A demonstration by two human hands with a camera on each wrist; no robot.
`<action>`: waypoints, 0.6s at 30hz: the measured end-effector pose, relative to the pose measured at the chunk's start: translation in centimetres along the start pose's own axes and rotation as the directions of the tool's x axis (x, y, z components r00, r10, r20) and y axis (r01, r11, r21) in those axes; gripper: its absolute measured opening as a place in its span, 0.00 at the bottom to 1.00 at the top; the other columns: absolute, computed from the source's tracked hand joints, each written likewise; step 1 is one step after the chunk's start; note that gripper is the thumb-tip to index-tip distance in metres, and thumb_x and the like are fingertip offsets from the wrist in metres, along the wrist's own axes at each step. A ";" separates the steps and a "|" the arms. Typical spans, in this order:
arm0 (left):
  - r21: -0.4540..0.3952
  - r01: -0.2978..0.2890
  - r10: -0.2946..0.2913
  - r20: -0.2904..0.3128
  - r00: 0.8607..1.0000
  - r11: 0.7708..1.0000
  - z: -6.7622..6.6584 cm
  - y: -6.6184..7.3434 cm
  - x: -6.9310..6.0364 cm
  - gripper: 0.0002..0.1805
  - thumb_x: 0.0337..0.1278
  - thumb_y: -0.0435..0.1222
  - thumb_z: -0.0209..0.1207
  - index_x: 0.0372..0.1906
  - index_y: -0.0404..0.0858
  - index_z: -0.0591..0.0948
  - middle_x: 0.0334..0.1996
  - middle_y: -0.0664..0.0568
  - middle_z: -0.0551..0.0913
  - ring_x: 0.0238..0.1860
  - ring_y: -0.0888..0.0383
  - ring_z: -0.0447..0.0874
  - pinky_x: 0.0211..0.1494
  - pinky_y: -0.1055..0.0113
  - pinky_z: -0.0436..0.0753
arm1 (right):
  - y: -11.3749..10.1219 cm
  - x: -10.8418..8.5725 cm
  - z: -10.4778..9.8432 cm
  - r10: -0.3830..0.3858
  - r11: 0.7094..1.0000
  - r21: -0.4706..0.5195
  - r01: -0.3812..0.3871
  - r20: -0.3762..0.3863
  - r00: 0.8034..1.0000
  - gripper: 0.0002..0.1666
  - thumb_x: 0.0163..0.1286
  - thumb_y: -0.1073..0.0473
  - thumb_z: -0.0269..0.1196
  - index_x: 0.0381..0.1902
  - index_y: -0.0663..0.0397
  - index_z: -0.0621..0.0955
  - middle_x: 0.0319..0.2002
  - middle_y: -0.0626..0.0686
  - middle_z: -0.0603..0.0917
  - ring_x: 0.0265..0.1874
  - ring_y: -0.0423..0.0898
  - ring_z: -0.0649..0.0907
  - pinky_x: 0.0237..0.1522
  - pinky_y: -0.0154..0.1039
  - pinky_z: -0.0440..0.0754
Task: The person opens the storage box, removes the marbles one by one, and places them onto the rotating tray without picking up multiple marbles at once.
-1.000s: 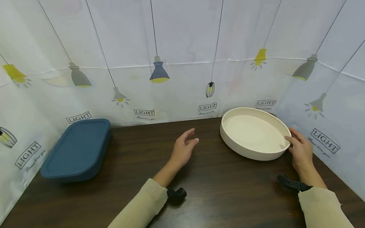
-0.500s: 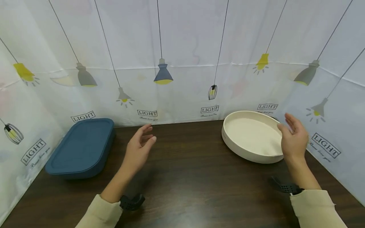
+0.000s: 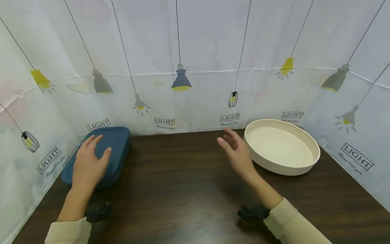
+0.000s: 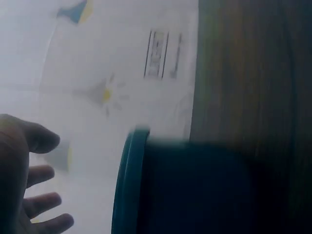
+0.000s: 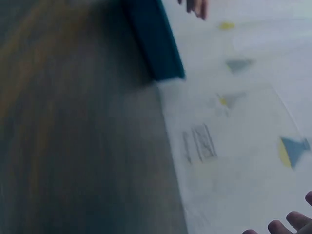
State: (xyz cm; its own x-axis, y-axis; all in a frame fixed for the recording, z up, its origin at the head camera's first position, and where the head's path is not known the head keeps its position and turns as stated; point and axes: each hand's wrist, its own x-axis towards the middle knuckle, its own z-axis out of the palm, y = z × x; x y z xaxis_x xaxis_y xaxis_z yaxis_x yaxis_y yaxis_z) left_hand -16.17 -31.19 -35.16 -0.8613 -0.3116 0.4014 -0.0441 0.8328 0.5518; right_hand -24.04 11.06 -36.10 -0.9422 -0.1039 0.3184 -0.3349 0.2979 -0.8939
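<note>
A blue lidded box (image 3: 118, 159) stands at the left of the table, its lid on. Over it hovers my left hand (image 3: 88, 166), fingers loosely spread and holding nothing; in the left wrist view the fingers are apart from the box's edge (image 4: 129, 190). My right hand (image 3: 239, 154) is in the air beside a round cream tray (image 3: 280, 145), just left of its rim, with relaxed fingers and nothing in them. The tray lies at the back right, its inside bare. Part of the box's lid is hidden behind my left hand.
The dark wooden table (image 3: 176, 189) ends at a white curtain (image 3: 201, 101) printed with hanging lamps, which runs along the back and both sides. A black strap device (image 3: 253, 213) sits on my right wrist, another (image 3: 99, 212) on my left.
My right hand has let go of the round tray's right rim and moved left across it. My left hand has travelled left from mid-table to above the blue box.
</note>
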 end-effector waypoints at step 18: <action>-0.388 0.427 -0.290 0.364 0.885 0.817 -3.5 -12.2 0.7 0.41 0.78 0.57 0.41 0.83 0.48 0.40 0.82 0.38 0.36 0.81 0.36 0.27 0.78 0.31 0.40 | -0.5 -2.0 18.1 0.000 0.989 0.133 -0.058 0.400 0.917 0.41 0.73 0.35 0.58 0.79 0.29 0.58 0.80 0.47 0.59 0.77 0.56 0.66 0.67 0.59 0.75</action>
State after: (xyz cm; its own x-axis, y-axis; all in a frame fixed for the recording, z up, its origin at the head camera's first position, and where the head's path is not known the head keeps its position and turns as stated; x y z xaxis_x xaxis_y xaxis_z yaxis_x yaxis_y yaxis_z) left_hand -14.45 -43.21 -39.08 -0.9338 -0.3508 -0.0703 -0.2070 0.3695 0.9059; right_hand -22.00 -6.02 -41.98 -0.8647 -0.4743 0.1653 -0.2767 0.1751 -0.9449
